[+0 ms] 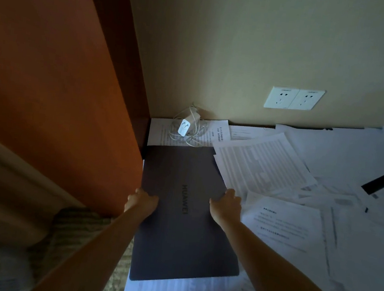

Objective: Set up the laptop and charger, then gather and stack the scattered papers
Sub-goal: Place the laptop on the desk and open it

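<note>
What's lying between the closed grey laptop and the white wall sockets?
In the head view, printed paper sheets overlap beyond the closed grey laptop, then bare wall up to the white wall sockets.

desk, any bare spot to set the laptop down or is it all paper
Almost no bare desk shows. White printed papers cover it from the closed dark grey laptop rightward to the wall. The white charger with coiled cable crowds the back corner. Only the laptop's own footprint, beside the orange-brown wooden panel, is free.

We see a desk almost hidden under scattered papers (319, 230). Between our gripping hands lies the closed laptop (183, 215) on sheets; beyond the grip, the white charger (184, 126) sits on a page (161, 132).
</note>
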The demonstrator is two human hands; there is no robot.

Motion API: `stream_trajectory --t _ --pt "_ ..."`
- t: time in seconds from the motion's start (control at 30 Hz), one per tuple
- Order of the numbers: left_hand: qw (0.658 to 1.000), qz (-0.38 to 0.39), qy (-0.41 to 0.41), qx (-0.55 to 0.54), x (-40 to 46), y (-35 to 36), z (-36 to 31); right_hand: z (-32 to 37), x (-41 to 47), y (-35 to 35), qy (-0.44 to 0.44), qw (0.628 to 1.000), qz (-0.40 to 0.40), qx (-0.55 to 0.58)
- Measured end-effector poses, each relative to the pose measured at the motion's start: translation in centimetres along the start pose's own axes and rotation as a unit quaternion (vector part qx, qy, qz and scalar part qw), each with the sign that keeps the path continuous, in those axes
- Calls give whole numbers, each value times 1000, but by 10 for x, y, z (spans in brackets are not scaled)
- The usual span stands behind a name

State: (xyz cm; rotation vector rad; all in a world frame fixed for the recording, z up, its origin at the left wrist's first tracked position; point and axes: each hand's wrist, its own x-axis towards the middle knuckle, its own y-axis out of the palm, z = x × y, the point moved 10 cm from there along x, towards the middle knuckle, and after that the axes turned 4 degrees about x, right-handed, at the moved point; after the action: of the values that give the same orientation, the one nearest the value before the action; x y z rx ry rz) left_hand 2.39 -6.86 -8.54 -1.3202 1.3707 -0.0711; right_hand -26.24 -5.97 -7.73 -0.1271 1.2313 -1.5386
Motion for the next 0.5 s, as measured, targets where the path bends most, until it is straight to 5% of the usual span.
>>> stream_trajectory --t 0.23,0.37,0.5 --pt "993 -30 -54 -99 9 1 12 -8 12 6 61 998 7 22" --pt "990 -80 -105 -55 -4 -5 13 -14 9 9 82 996 5 27" --pt "995 -74 -56 -24 -25 -10 2 -19 -6 7 97 994 -9 47"
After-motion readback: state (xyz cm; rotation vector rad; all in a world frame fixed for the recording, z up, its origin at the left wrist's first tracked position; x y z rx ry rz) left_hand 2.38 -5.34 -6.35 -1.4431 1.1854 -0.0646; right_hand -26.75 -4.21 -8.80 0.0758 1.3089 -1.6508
